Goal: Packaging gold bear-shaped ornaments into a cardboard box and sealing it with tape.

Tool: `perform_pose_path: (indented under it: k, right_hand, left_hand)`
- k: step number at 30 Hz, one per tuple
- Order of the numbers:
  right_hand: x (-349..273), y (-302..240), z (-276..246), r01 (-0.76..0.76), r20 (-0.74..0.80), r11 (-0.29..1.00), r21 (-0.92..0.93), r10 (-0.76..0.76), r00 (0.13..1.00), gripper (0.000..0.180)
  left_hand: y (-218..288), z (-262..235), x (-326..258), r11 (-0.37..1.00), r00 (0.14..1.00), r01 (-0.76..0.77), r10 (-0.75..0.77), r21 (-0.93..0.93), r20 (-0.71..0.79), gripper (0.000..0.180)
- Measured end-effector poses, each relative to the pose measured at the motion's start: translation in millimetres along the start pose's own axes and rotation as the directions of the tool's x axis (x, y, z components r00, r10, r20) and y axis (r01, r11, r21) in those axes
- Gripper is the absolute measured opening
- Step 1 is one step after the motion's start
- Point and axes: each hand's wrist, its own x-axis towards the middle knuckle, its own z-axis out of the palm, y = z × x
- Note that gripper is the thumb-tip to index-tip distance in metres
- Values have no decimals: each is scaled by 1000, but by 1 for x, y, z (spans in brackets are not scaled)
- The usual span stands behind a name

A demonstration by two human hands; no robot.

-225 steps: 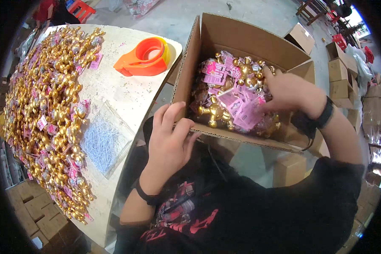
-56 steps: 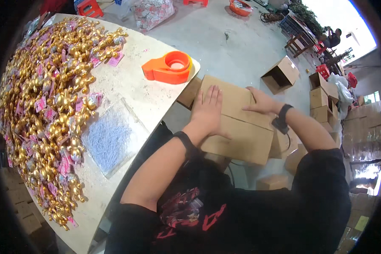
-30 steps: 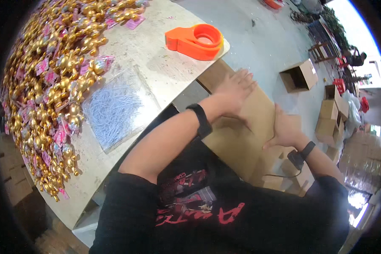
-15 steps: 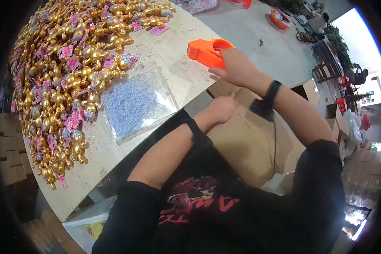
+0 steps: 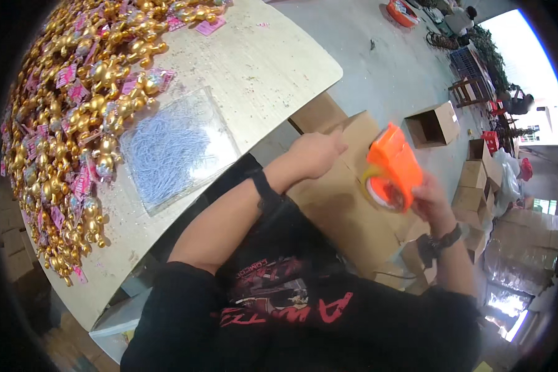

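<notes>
In my right hand (image 5: 433, 201) is an orange tape dispenser (image 5: 398, 162) with a roll of yellowish tape, held above the brown cardboard box (image 5: 347, 208) in front of me. The hand and dispenser are slightly smeared by motion. My left hand (image 5: 318, 155) sits at the far edge of that box, its fingers closed on a cardboard flap; the fingertips are partly hidden. Left of the box, on the table, lies a clear flat tray (image 5: 226, 139) of light blue strings (image 5: 167, 152).
Gold figure charms with pink tags (image 5: 74, 118) are heaped over the left of the pale table (image 5: 279, 68). On the floor at the right stand an open carton (image 5: 443, 127) and more boxes (image 5: 471, 192). An orange basin (image 5: 402, 13) lies farther off, where other people sit.
My right hand has brought the tape dispenser from over the table corner rightward and nearer, above the box, turning it. The left hand stays at the box edge.
</notes>
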Motion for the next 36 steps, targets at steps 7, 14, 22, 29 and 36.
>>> perform_pose_path:
  k: [7, 14, 22, 29, 36]
  right_hand:
    - [-28, 85, -4, 82, -289, 984, -158, -126, 949, 71]
    - [-16, 75, -3, 46, -218, 970, -240, -100, 971, 60]
    - [-8, 49, 15, 17, -164, 960, -279, -65, 984, 41]
    - [-6, 39, 18, -46, -103, 967, -251, 20, 994, 36]
    - [-8, 47, 17, 41, -112, 962, -270, -74, 991, 35]
  left_hand:
    - [10, 14, 10, 1000, 998, 3, -4, 16, 65, 58]
    - [18, 15, -2, 960, 862, -270, 207, -72, -463, 33]
    - [45, -10, -10, 889, 997, -58, 25, -454, -78, 34]
    - [36, -2, 2, 646, 993, 122, -81, -754, 91, 35]
    - [44, -10, -3, 553, 915, 386, -125, -738, 384, 40]
